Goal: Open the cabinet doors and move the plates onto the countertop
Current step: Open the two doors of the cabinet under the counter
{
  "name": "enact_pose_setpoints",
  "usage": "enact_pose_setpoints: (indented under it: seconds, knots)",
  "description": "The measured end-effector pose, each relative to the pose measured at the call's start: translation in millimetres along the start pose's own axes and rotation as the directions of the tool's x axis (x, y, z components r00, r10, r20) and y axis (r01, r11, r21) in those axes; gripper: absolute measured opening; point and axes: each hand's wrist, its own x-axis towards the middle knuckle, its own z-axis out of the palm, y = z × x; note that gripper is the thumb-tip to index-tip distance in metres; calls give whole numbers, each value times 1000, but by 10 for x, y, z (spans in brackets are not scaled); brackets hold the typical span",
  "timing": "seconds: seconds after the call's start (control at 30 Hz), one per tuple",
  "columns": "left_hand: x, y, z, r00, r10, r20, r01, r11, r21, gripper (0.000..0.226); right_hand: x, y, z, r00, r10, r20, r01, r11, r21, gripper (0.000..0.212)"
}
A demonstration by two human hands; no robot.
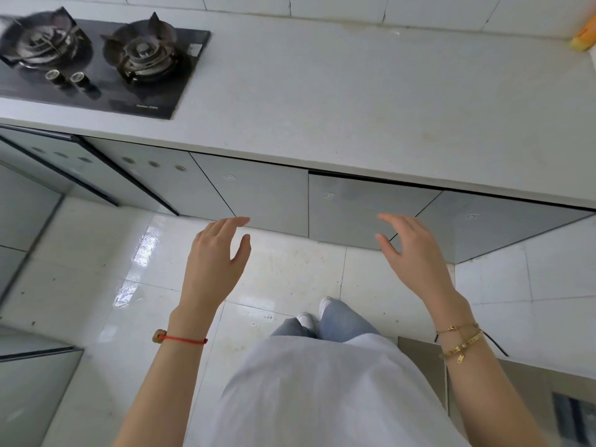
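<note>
A pale tabletop (354, 101) runs across the upper part of the view, with white wall tiles behind it. Below its front edge hangs a row of glossy grey cabinet doors (274, 195), all shut and flush with one another; no plates can be seen, neither on the tabletop nor anywhere else. The floor (283, 272) is laid with shiny white tiles that mirror the light. A black two-burner gas stove (96, 62) is set into the left end of the tabletop, and a yellow object (582, 38), cut off by the frame, sits at the far right corner. The person wears a white top and blue jeans. The left hand (214, 262), with a red string bracelet on the wrist, and the right hand (412, 250), with gold bracelets, reach forward in front of the middle doors, each grip released with fingers spread, touching nothing.
</note>
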Motion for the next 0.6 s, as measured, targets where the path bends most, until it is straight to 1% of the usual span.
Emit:
enact_pose_setpoints:
  seconds: [0.17,0.33,0.47,0.6]
  knots:
    - [148,79,116,1000,-18,-17,18,1000,10,27,188,66,-13,1000,-24,13,24,1000,13,35]
    - [360,104,393,998,-32,-56,32,999,7,27,455,242,117,997,-69,40,68,998,5,35]
    - [495,-37,738,996,-44,-82,44,999,7,27,662,454,391,995,-92,37,92,996,2,35]
    - [616,-330,1188,994,-37,-105,38,999,6,27,860,711,866,993,-119,17,119,993,0,34]
